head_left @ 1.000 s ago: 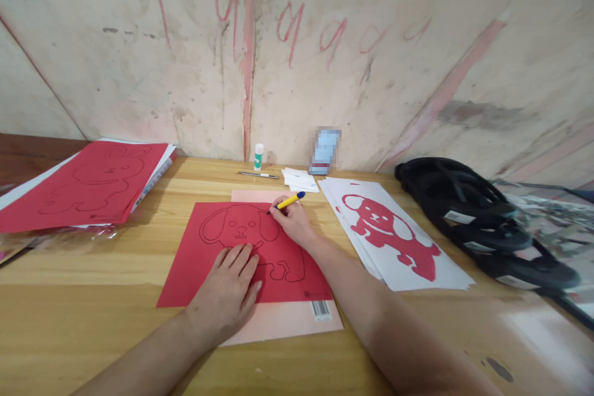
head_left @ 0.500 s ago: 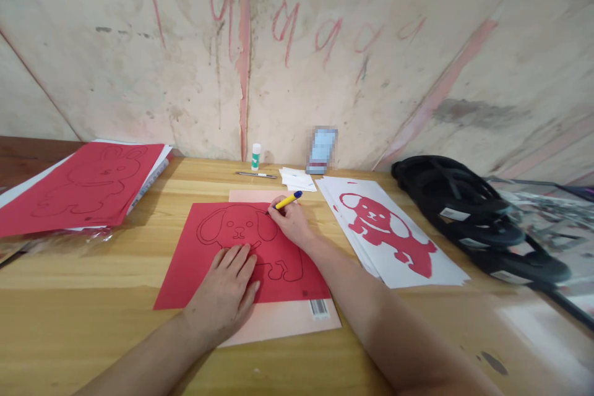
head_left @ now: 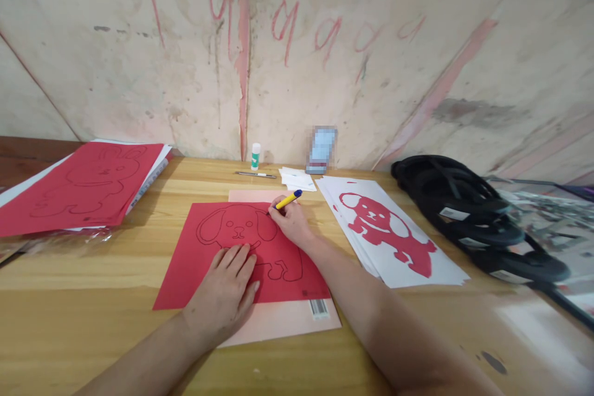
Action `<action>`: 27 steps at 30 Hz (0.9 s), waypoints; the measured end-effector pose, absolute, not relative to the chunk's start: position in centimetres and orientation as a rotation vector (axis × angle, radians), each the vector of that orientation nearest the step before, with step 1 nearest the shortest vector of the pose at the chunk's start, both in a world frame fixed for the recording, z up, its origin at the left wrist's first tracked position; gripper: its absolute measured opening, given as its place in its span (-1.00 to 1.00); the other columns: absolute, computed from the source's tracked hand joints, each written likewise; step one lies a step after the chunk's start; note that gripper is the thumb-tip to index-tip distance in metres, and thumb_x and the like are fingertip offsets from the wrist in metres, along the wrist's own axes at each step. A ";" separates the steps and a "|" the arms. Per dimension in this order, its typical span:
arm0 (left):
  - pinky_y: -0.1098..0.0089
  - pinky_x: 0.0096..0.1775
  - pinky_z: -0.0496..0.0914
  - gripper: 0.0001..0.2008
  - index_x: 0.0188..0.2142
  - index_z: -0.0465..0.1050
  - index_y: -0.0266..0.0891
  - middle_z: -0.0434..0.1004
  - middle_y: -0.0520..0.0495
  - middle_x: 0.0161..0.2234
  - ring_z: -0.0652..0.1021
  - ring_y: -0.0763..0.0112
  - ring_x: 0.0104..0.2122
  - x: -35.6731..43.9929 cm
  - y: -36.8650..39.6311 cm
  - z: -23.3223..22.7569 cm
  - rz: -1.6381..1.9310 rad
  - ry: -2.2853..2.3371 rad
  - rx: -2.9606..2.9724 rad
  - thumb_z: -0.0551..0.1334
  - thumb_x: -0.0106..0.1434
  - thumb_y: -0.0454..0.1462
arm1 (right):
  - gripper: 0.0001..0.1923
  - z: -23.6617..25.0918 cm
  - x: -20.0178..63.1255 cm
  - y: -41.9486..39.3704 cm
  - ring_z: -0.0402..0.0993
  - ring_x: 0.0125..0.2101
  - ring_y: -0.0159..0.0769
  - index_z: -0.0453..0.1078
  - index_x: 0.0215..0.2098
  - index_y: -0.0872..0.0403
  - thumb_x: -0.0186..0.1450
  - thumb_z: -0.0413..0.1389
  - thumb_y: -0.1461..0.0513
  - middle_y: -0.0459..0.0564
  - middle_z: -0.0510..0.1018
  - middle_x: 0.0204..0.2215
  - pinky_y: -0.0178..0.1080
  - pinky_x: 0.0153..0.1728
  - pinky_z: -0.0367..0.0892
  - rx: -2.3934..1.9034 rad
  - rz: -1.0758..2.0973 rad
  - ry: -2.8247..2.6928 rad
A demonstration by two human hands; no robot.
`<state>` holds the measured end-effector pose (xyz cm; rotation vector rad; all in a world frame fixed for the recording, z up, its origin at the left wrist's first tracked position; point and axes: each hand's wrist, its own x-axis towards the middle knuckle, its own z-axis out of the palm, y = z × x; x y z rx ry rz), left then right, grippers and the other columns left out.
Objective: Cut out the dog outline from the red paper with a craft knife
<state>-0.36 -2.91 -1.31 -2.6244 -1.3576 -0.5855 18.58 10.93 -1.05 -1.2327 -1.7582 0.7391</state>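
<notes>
You sit at a wooden table (head_left: pixel 93 322) against a stained wall (head_left: pixel 371 74); your left hand (head_left: pixel 225 294) lies flat, released, on red paper (head_left: pixel 195 260), right hand (head_left: pixel 288 223) grasping a yellow pen (head_left: pixel 288 200).

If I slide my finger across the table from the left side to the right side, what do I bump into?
Stack of red bunny sheets → red dog sheet under the left hand → right hand with the yellow pen → white sheets with a red dog cutout → black pile.
</notes>
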 end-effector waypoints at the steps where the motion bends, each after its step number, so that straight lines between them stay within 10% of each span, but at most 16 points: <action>1: 0.02 0.08 0.29 -0.61 0.08 0.36 -0.33 0.38 -0.27 0.11 0.38 0.08 0.08 -0.3 -2.9 -1.3 -0.586 -1.359 -2.624 0.00 0.37 -0.21 | -0.87 -1.0 18.6 10.9 0.32 -0.56 -0.35 0.28 -0.43 0.04 0.15 0.04 0.14 -0.12 0.39 -0.57 -0.31 -0.50 0.20 -1.235 0.736 -1.762; 27: 0.03 0.09 0.28 -0.62 0.07 0.37 -0.32 0.39 -0.26 0.10 0.38 0.09 0.07 -0.4 -2.9 -1.3 -0.594 -1.354 -2.623 0.00 0.37 -0.21 | -0.88 -1.2 18.7 10.9 0.29 -0.59 -0.35 0.26 -0.47 0.03 0.13 0.04 0.15 -0.14 0.35 -0.62 -0.30 -0.52 0.19 -1.243 0.727 -1.731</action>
